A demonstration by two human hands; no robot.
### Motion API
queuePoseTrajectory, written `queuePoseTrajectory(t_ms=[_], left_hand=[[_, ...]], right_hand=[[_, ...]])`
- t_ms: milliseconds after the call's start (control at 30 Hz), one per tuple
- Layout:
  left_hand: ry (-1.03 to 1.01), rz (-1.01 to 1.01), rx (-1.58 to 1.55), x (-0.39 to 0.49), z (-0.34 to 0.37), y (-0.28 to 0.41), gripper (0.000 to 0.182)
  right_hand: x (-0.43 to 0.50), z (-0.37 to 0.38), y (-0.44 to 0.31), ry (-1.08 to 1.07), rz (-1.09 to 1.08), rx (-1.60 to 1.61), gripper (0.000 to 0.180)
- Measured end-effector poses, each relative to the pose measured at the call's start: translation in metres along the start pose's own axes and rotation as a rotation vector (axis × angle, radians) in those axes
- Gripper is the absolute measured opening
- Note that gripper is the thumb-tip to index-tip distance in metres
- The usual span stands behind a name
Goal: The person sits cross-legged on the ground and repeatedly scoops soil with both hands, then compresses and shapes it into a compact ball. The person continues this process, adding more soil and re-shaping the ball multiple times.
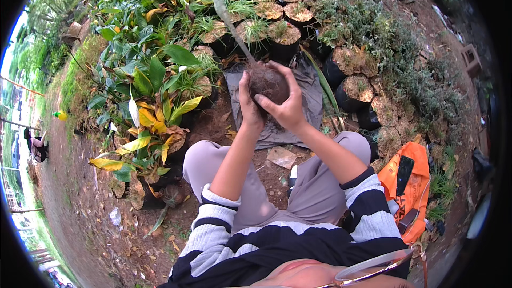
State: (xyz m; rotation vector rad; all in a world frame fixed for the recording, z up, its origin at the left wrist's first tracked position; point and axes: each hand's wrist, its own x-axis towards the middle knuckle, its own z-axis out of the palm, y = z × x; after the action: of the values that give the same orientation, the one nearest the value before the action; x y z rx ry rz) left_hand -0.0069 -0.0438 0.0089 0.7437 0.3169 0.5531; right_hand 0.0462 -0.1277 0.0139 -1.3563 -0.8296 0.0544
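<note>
Between my two palms is a round brown ball of soil and fibrous roots (272, 86), with a single long grey-green leaf (226, 14) rising from its top. My left hand (250, 100) presses flat against its left side, fingers pointing up. Around its right side curves my right hand (286, 98), the thumb lying across the front of the ball. Below both hands a grey plastic sheet (312, 108) is spread on the ground, with loose dark soil on it. Long green leaves (326, 88) lie along the sheet's right edge.
Black plant bags filled with soil (285, 34) stand beyond the sheet and to its right. Leafy plants with yellowed leaves (148, 122) crowd the left. An orange bag (418, 168) with a phone (405, 172) on it lies at my right. A person (38, 146) is far off at left.
</note>
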Motion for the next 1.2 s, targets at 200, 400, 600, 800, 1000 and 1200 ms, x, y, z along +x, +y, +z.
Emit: queuePoseTrajectory(t_ms=[200,400,600,800,1000,1200], left_hand=[[-0.061,-0.173,-0.133,0.001,-0.007,0.001,0.042],[-0.074,-0.112,0.088,0.002,-0.012,0.004,0.039],[-0.053,-0.12,-0.035,0.002,-0.013,0.003,0.041],[-0.014,-0.133,-0.062,0.007,-0.01,0.003,0.043],[-0.079,-0.059,0.057,0.008,-0.012,-0.008,0.031],[0.009,-0.034,0.09,0.011,-0.016,-0.008,0.037]], right_hand=[[-0.004,-0.003,0.007,0.01,-0.228,-0.406,0.069],[-0.005,-0.004,0.015,-0.032,-0.231,-0.339,0.065],[-0.004,-0.002,0.009,-0.059,-0.135,-0.224,0.064],[0.003,-0.002,-0.003,-0.011,-0.088,-0.266,0.067],[-0.004,-0.007,0.007,-0.068,-0.231,-0.429,0.06],[0.0,-0.006,0.015,-0.071,-0.206,-0.495,0.055]])
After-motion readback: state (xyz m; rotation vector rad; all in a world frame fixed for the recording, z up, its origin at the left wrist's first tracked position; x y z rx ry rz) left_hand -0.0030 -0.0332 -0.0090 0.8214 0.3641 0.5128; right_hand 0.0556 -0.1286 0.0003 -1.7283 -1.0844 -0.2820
